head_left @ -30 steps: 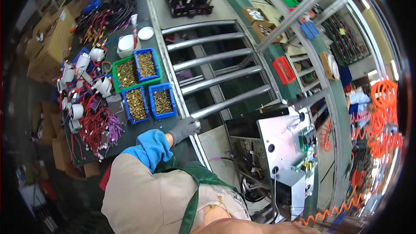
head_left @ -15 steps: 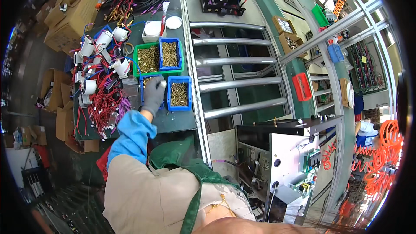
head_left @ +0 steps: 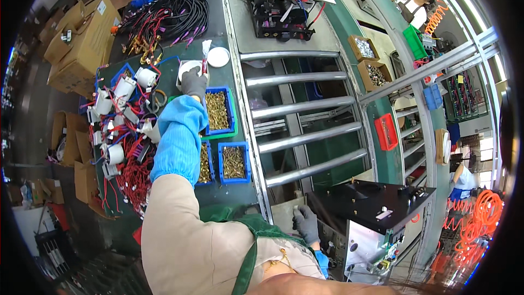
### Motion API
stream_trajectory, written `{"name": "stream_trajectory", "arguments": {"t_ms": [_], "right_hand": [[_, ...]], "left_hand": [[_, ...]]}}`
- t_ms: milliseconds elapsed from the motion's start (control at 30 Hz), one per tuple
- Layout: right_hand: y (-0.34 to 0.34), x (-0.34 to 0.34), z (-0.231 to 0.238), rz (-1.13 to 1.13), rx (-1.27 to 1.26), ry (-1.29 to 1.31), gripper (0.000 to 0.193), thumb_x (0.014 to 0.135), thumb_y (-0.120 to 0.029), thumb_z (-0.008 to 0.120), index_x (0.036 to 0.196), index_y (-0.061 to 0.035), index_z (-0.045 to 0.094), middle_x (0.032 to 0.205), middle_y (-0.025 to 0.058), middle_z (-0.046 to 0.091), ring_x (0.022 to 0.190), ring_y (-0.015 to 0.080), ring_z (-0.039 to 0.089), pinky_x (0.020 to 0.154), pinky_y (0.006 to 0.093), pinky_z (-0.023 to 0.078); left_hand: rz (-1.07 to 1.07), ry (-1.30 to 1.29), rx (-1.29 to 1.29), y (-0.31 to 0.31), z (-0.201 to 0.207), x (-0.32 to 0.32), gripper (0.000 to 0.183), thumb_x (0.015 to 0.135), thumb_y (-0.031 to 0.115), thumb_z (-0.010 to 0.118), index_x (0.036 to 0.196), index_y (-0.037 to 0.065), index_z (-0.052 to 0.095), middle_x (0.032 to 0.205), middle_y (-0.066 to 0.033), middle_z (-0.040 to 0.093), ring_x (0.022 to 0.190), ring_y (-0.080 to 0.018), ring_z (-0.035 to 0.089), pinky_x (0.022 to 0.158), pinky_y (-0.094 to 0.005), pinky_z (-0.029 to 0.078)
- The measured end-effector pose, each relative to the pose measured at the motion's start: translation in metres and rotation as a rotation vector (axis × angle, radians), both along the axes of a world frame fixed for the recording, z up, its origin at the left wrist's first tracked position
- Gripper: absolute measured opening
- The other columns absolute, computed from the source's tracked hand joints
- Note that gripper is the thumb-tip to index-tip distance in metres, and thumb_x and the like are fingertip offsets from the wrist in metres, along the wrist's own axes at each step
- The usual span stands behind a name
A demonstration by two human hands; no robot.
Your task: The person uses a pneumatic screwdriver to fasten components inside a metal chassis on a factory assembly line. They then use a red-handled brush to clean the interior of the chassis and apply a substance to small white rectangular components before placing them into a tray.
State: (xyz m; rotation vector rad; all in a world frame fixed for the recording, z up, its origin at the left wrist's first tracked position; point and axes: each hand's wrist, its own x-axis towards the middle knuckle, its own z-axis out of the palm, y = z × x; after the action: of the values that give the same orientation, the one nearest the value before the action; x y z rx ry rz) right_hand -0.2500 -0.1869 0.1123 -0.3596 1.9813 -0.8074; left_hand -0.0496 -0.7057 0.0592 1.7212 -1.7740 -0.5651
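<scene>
My left hand (head_left: 193, 82), in a grey glove with a blue sleeve cover, reaches far forward and closes on a small brush (head_left: 205, 57) standing in a white cup (head_left: 185, 69). Just below the hand sit blue bins of brass parts (head_left: 219, 111), with another blue bin (head_left: 234, 162) nearer me. My right hand (head_left: 305, 223), also gloved in grey, rests low against the edge of a black metal box (head_left: 371, 199) with a green circuit board at its side.
A roller conveyor (head_left: 300, 104) runs up the middle. White components with red wires (head_left: 123, 131) lie left of the bins, black cables (head_left: 169, 13) behind. Cardboard boxes (head_left: 82, 38) stand at far left. Another device (head_left: 278, 11) sits up the line. Other workers stand at right.
My left hand has travelled from the conveyor's edge over the bins and up to the white cup. The black box has come in front of me.
</scene>
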Motion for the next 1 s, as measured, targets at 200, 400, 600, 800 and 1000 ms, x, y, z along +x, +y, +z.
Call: {"name": "stream_trajectory", "arguments": {"t_ms": [200, 400, 600, 800, 1000], "right_hand": [[-0.116, -0.004, 0.011, 0.261, -0.174, -0.070, 0.025, 0.088, -0.021, 0.060, 0.104, -0.0021, 0.061, 0.065, 0.0011, 0.056, 0.054, 0.0083, 0.051, 0.049, 0.0242, 0.044], [-0.267, 0.042, 0.062, 0.363, -0.570, -0.551, 0.064, 0.085, -0.035, 0.061, 0.134, -0.0001, 0.040, 0.070, 0.0022, 0.051, 0.056, 0.0084, 0.048, 0.049, 0.0216, 0.039], [-0.366, 0.080, 0.048, -0.044, -0.667, -0.958, 0.037, 0.092, -0.045, 0.051, 0.099, -0.0093, 0.058, 0.065, -0.0016, 0.051, 0.057, 0.0085, 0.046, 0.049, 0.0214, 0.037], [-0.417, 0.037, 0.044, -0.007, -0.812, -0.730, 0.030, 0.090, -0.026, 0.057, 0.111, -0.0037, 0.057, 0.085, 0.0056, 0.060, 0.070, 0.0122, 0.057, 0.058, 0.0248, 0.050], [-0.492, 0.069, 0.023, 0.385, -0.485, -0.183, 0.028, 0.088, -0.027, 0.064, 0.102, -0.0026, 0.061, 0.079, 0.0038, 0.063, 0.065, 0.0083, 0.060, 0.054, 0.0213, 0.048]], "left_hand": [[-0.086, 0.170, -0.250, -0.011, 0.016, 0.005, 0.027, 0.071, 0.024, 0.076, 0.087, 0.003, 0.067, 0.078, -0.0147, 0.060, 0.072, -0.0309, 0.057, 0.066, -0.0412, 0.044], [-0.129, 1.069, 0.186, 0.076, 0.086, 0.000, 0.028, 0.085, 0.030, 0.068, 0.096, 0.005, 0.066, 0.079, 0.0005, 0.060, 0.065, -0.0102, 0.051, 0.059, -0.0263, 0.043], [-0.239, 1.317, 0.639, 0.112, 0.092, -0.008, 0.029, 0.087, 0.025, 0.065, 0.107, 0.006, 0.060, 0.085, 0.0023, 0.056, 0.062, -0.0049, 0.046, 0.050, -0.0198, 0.037], [0.126, 0.837, 0.297, 0.042, 0.016, 0.097, 0.025, 0.085, 0.014, 0.059, 0.107, 0.002, 0.062, 0.089, -0.0063, 0.059, 0.067, -0.0101, 0.055, 0.057, -0.0234, 0.047], [0.216, 0.972, 0.609, -0.004, -0.027, 0.102, 0.037, 0.092, 0.018, 0.053, 0.126, 0.002, 0.052, 0.103, -0.0075, 0.057, 0.076, -0.0146, 0.061, 0.064, -0.0241, 0.052]]}}
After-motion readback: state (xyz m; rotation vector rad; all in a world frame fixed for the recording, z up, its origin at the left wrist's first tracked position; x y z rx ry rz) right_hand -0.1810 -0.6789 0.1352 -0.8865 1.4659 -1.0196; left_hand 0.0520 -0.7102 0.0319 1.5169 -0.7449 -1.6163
